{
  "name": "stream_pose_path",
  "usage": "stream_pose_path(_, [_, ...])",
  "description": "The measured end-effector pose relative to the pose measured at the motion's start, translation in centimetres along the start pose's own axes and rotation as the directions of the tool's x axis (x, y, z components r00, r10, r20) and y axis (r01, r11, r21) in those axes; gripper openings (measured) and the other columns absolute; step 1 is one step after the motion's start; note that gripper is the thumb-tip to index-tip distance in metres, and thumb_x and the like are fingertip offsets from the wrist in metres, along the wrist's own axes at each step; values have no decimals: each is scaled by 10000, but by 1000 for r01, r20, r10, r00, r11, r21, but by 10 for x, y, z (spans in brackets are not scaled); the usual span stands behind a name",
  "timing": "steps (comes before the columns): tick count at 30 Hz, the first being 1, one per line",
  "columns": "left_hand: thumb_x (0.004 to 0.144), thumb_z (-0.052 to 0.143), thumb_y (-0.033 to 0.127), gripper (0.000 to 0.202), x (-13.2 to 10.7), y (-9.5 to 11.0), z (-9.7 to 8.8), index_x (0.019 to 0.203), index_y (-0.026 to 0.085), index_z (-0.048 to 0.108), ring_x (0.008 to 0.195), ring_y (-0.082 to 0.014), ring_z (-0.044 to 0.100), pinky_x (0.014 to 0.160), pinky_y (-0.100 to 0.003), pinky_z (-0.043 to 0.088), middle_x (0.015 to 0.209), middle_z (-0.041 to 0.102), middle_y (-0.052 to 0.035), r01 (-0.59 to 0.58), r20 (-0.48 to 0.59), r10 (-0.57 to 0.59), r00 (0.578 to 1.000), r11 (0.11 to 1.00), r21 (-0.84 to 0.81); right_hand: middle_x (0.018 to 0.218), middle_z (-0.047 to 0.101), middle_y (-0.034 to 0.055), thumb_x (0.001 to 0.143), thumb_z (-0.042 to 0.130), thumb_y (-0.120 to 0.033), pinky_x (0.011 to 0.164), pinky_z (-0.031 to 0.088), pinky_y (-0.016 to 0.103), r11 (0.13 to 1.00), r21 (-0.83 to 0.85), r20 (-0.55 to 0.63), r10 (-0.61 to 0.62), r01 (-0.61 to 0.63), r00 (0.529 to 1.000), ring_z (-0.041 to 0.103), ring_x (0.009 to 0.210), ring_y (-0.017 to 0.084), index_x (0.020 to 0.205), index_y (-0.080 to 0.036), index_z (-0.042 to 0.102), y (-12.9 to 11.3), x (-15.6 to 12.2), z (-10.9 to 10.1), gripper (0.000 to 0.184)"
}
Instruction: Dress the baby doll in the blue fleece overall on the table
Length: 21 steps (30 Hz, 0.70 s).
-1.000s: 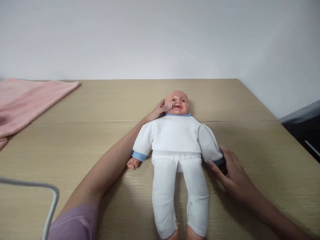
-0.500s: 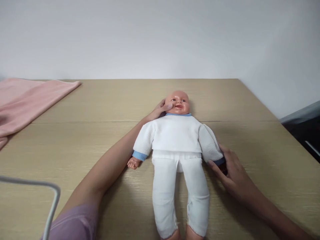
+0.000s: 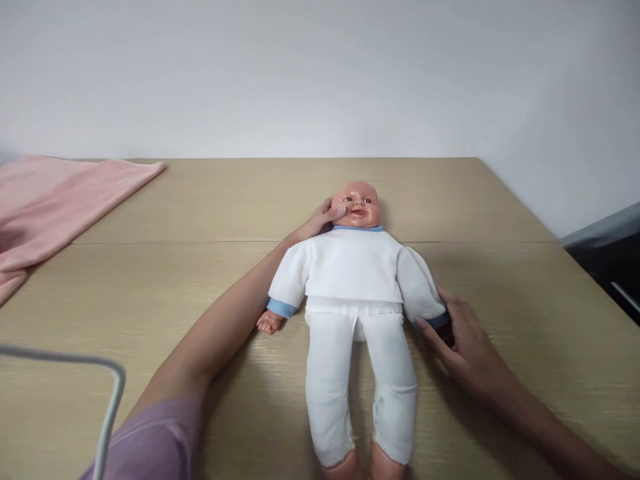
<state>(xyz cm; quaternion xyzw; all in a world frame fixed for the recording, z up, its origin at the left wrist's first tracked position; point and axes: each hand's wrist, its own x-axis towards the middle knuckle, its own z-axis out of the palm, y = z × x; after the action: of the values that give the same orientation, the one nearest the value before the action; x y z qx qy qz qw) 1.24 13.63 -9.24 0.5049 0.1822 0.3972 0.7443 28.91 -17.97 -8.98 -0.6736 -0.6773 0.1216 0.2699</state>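
A baby doll [image 3: 353, 263] lies on its back on the wooden table, in a white fleece top with blue collar and cuffs and white trousers. My left hand [image 3: 323, 220] grips the side of its head, thumb on the cheek and fingers partly hidden behind the head. At the doll's other side, my right hand [image 3: 457, 333] is closed around the blue cuff [image 3: 440, 321] and the small hand beneath it. That small hand is mostly hidden. The doll's other hand [image 3: 270, 323] rests beside my left forearm. Its feet are cut off by the lower edge of the view.
Pink cloth [image 3: 65, 207] lies on the left of the table [image 3: 200, 207]. A white cable [image 3: 117, 387] bends up at the lower left, close to my sleeve. Behind the table stands a pale wall [image 3: 320, 80]; a dark object [image 3: 610, 253] is beyond its right edge.
The view has shifted very slightly. Both hands keep the same hold on the doll, and the doll stays where it was.
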Motion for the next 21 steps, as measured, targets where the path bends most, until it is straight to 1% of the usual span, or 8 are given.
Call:
stream_pose_path(2, [764, 1079, 570, 856, 3, -2, -1, 1433, 164, 731, 1602, -489, 622, 1372, -595, 452, 1584, 754, -231, -3, -10, 3, 1000, 1000, 8, 1415, 750, 189, 1156, 559, -700, 1085, 629, 550, 1000, 6, -12, -7, 7, 1000, 740, 1268, 391, 1643, -241, 525, 3, 1, 1, 670])
stream_pose_path(5, [674, 1115, 607, 902, 4, -3, -2, 1371, 169, 745, 1574, -497, 642, 1359, -601, 453, 1525, 789, -221, -6, -46, 7, 999, 1000, 16, 1419, 758, 201, 1158, 543, -706, 1100, 631, 562, 999, 25, -31, -20, 21, 999, 742, 1287, 397, 1618, -234, 541, 5, 4, 2, 660])
stream_pose_path(10, [712, 1090, 637, 874, 1, 3, 2, 1363, 161, 753, 1576, -503, 638, 1362, -601, 451, 1533, 786, -221, -6, -26, 7, 1000, 999, 45, 1375, 778, 214, 1134, 571, -712, 1107, 641, 574, 998, 68, -31, -11, 13, 999, 759, 1260, 399, 1599, -201, 568, 6, 13, 4, 691])
stream_pose_path(14, [580, 1134, 649, 974, 5, 2, 1, 1335, 166, 752, 1579, -512, 628, 1367, -624, 441, 1496, 800, -215, 9, -79, -7, 997, 1000, 30, 1379, 782, 227, 1092, 632, -712, 1130, 636, 622, 995, 94, -77, -8, 15, 997, 759, 1279, 423, 1588, -193, 590, 7, 18, 7, 720])
stream_pose_path(15, [576, 1133, 655, 982, 5, 2, 1, 1338, 165, 751, 1571, -505, 636, 1372, -625, 432, 1490, 801, -215, 12, -77, -9, 997, 999, 39, 1397, 778, 230, 1081, 654, -698, 1150, 629, 631, 994, 104, -88, -12, 22, 996, 755, 1302, 428, 1584, -195, 596, 7, 19, 7, 714])
stream_pose_path(18, [653, 1097, 660, 958, 2, 6, 2, 1388, 167, 731, 1530, -468, 675, 1374, -612, 427, 1486, 797, -214, 1, -49, 3, 999, 996, 86, 1522, 728, 244, 1062, 701, -648, 1206, 611, 635, 984, 175, -104, -5, 23, 995, 729, 1396, 425, 1623, -201, 568, 2, 23, 7, 729])
stream_pose_path(20, [716, 1061, 652, 940, -5, 12, 4, 1444, 176, 704, 1521, -452, 684, 1363, -614, 444, 1487, 792, -213, -7, -49, 14, 999, 990, 140, 1636, 657, 249, 1063, 715, -617, 1204, 626, 611, 963, 269, -86, 24, 0, 996, 708, 1451, 407, 1700, -213, 487, 0, 25, 7, 788])
stream_pose_path(21, [741, 1043, 643, 929, -9, 16, 4, 1466, 182, 690, 1521, -447, 684, 1356, -617, 455, 1485, 788, -210, -8, -71, 21, 997, 984, 177, 1682, 621, 249, 1064, 721, -601, 1198, 636, 601, 948, 318, -75, 37, -11, 996, 701, 1468, 396, 1731, -221, 442, -1, 25, 7, 816])
